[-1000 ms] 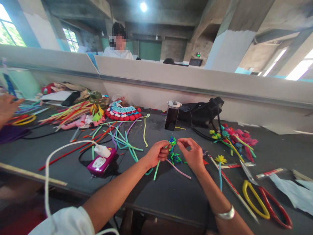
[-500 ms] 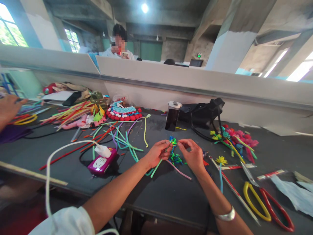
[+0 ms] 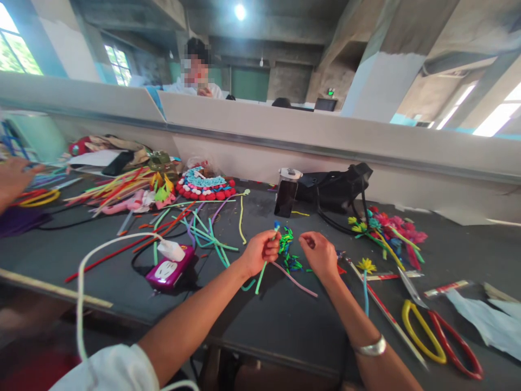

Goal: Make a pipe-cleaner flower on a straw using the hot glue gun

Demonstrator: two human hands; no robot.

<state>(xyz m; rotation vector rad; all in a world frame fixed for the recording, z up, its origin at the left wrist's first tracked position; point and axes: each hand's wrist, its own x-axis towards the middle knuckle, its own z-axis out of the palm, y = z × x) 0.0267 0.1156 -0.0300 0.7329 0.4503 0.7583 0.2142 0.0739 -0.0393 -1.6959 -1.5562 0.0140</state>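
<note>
My left hand [image 3: 261,253] is closed around a light green pipe cleaner [image 3: 261,279]. Its lower end hangs below my fist, and a small blue tip [image 3: 277,225] stands up above my thumb. My right hand [image 3: 320,254] is a little way to the right, its fingers curled in a pinch; whether anything lies in it is hidden. On the black table between the two hands is a pile of short blue and green pieces [image 3: 288,251]. A pink pipe cleaner [image 3: 299,282] runs out beneath my left hand.
To the right lie large scissors [image 3: 423,320], a yellow flower [image 3: 367,265] and a bunch of fuzzy flowers [image 3: 401,231]. Behind are a phone [image 3: 286,198] and a black bag [image 3: 337,187]. A purple power socket [image 3: 170,270] and loose stems are left. Another person's hand [image 3: 14,179] shows far left.
My left hand has shifted slightly left, and a blue tip now shows above its thumb. My right hand has drawn a little away from the left, its fingers more curled.
</note>
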